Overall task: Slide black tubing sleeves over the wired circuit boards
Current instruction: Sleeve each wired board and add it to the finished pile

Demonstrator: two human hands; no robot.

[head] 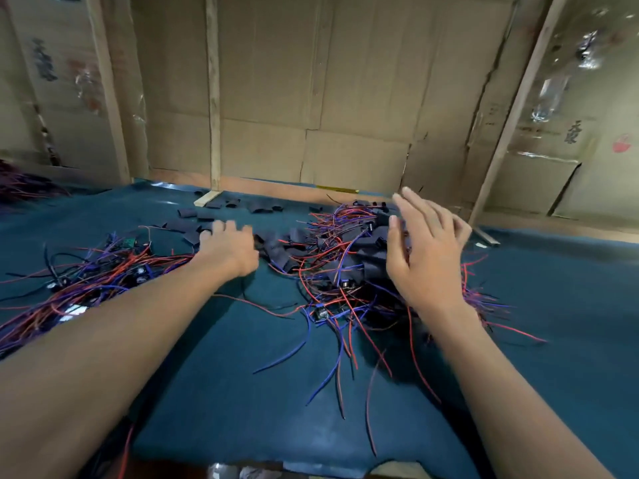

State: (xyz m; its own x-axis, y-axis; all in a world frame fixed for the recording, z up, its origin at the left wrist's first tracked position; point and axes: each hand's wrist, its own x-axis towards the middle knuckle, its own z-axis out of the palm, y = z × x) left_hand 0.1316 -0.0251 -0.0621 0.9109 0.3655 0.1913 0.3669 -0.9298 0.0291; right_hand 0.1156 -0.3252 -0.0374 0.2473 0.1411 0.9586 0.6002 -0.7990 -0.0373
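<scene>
Short black tubing sleeves (193,219) lie scattered across the far middle of the table. My left hand (230,248) reaches among them with fingers curled down; whether it grips one is hidden. A heap of sleeved boards with red and blue wires (339,257) lies at centre right. My right hand (427,250) hovers over that heap with fingers spread and holds nothing. A second tangle of wired circuit boards (86,271), one with a green board (129,242), lies at the left under my left forearm.
A dark blue cloth (242,392) covers the table. Cardboard walls with wooden posts (214,98) close the back. A wooden strip (206,198) lies at the far edge. More wires (20,184) are piled at the far left.
</scene>
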